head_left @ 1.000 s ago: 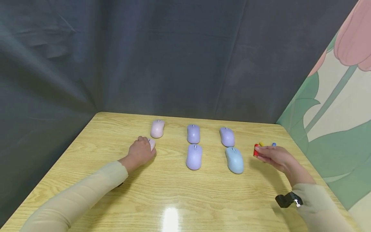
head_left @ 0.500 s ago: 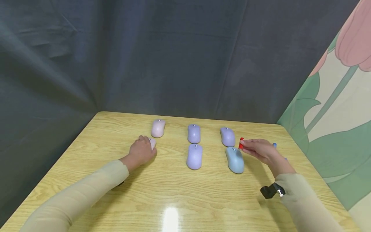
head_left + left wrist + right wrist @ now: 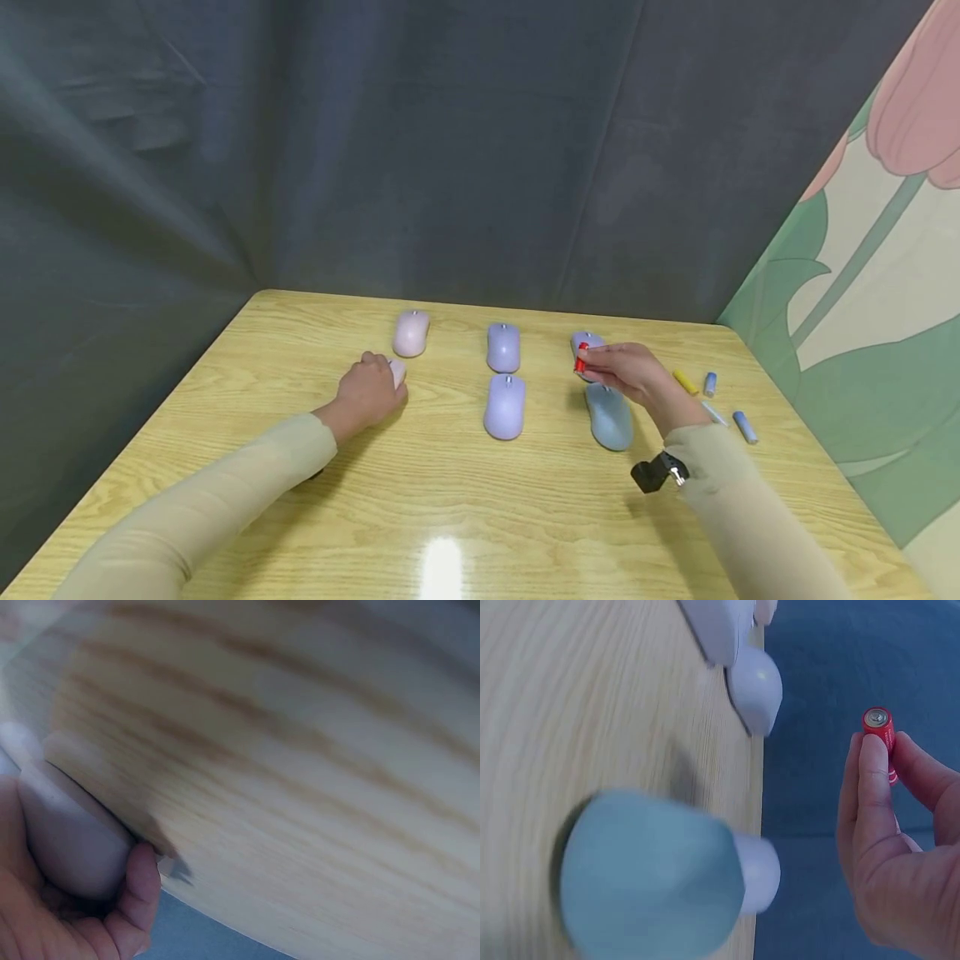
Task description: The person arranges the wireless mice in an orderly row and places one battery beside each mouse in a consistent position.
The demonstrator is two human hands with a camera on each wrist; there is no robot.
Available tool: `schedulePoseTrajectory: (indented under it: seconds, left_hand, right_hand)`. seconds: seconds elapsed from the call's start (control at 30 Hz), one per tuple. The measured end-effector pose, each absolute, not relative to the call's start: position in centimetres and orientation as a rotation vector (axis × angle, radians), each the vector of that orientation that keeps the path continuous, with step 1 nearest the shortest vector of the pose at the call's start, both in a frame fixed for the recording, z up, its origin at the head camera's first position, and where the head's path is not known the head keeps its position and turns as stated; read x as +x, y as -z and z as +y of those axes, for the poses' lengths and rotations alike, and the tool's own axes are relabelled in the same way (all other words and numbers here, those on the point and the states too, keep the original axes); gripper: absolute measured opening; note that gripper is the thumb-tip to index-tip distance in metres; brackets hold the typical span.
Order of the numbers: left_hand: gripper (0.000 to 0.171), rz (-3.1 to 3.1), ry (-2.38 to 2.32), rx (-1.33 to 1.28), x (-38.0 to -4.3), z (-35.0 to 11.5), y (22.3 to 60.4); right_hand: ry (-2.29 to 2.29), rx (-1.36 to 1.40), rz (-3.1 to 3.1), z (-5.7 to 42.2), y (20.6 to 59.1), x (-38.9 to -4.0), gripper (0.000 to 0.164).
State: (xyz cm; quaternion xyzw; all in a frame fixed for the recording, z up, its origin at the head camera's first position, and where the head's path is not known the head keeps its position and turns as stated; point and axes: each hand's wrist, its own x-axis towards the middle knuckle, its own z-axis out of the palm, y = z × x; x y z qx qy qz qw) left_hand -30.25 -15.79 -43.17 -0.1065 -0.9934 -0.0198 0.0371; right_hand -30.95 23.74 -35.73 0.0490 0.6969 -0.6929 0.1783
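My right hand [image 3: 626, 371] pinches a red battery [image 3: 581, 357] between thumb and fingertips, raised above the table. In the head view it overlaps a purple mouse [image 3: 588, 339] at the back right. A light blue mouse [image 3: 609, 417] lies just in front of that one. The right wrist view shows the metal end of the red battery [image 3: 878, 720] above my fingertips. On the left, my left hand [image 3: 367, 390] grips a pale pink mouse [image 3: 75, 832] on the table, fingers and thumb curled round its sides. Most of that mouse is hidden in the head view.
Another pale pink mouse [image 3: 411, 333] stands behind my left hand. Two purple mice, one behind [image 3: 503, 347] and one in front [image 3: 505, 407], line up mid-table. A yellow battery [image 3: 685, 382], blue batteries [image 3: 745, 427] and a pale stick-like piece [image 3: 715, 413] lie right. A dark curtain [image 3: 450, 167] hangs behind.
My right hand has carried the red battery leftward from beside the loose batteries to over the right-hand mice. Those batteries are now uncovered. My left hand has stayed on its mouse.
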Motion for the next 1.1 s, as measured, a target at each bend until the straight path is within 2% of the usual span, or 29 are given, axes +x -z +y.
schedulePoseTrajectory:
  seconds: [0.17,0.57,1.1]
  left_hand:
    - [0.061,-3.049,0.047,-0.326,-30.3,-15.8,43.2]
    - [0.059,-3.044,0.039,-0.328,-30.3,-15.5,43.3]
    - [0.058,-3.044,0.083,-0.306,-30.1,-15.2,43.1]
  right_hand:
    - [1.944,0.158,1.994,21.8,35.9,-32.0,0.011]
    - [2.004,0.171,1.955,17.5,36.0,-34.0,0.007]
    - [2.0,0.26,1.973,12.0,36.4,-35.9,0.035]
